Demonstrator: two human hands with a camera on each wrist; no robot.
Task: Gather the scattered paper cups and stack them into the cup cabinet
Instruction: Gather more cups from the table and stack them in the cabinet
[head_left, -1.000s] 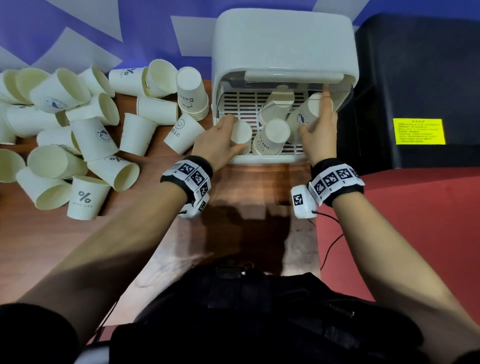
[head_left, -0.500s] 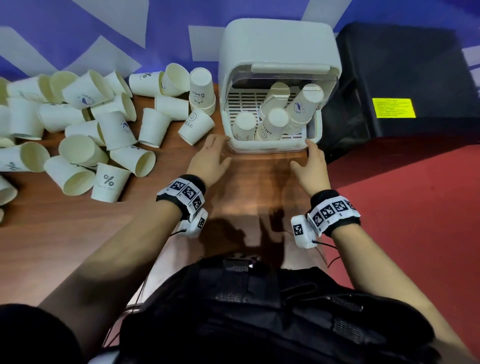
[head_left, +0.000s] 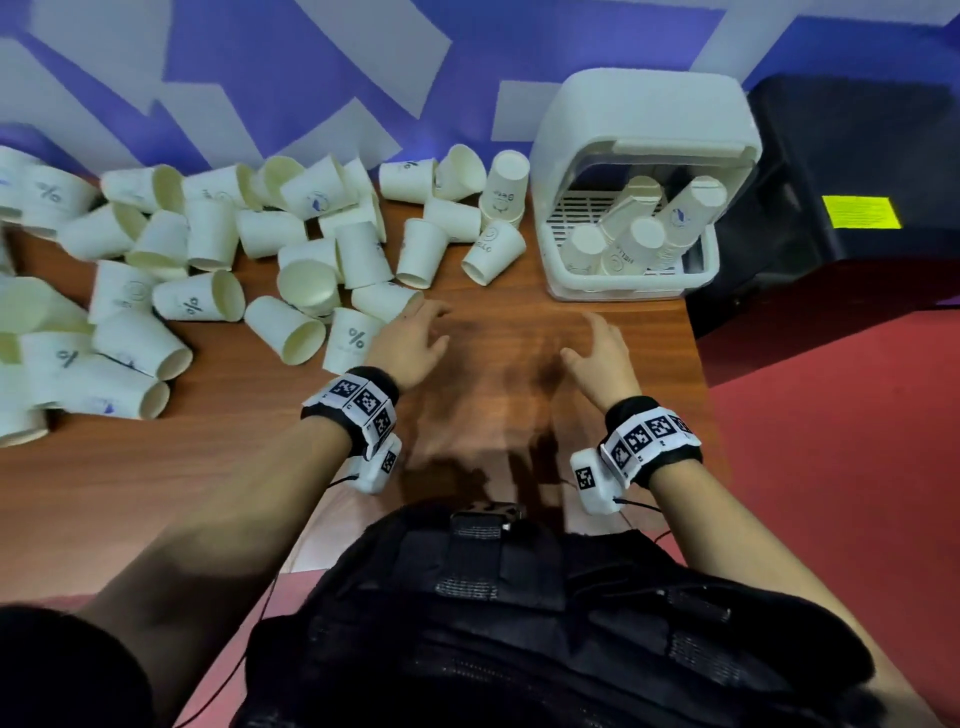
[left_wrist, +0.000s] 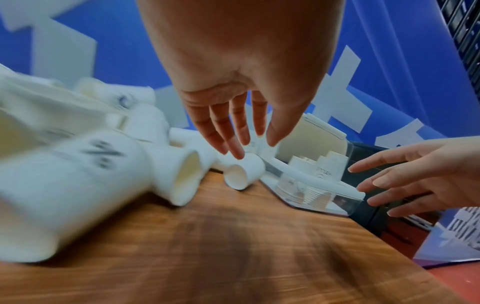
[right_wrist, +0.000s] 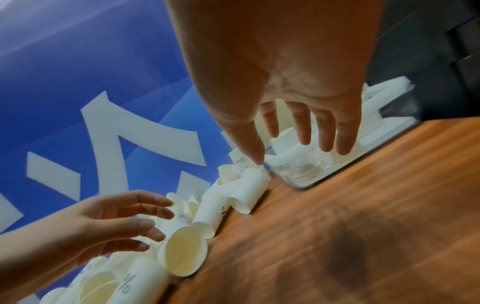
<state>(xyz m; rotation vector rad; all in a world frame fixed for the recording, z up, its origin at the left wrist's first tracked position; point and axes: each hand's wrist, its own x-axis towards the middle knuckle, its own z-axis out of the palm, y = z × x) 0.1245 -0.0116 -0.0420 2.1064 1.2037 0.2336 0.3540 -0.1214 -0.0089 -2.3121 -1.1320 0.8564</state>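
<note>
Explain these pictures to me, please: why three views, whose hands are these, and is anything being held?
No machine here: a person wears three cameras. The head view looks down from the forehead; the other two sit on the wrists, looking along the fingers. The left hand and right hand are both open above the wooden table, and neither has a grip on anything. Loose paper cups lie scattered on the table's left side. On the right stands the white cup cabinet, front open, with several cup stacks upside down inside.
</note>
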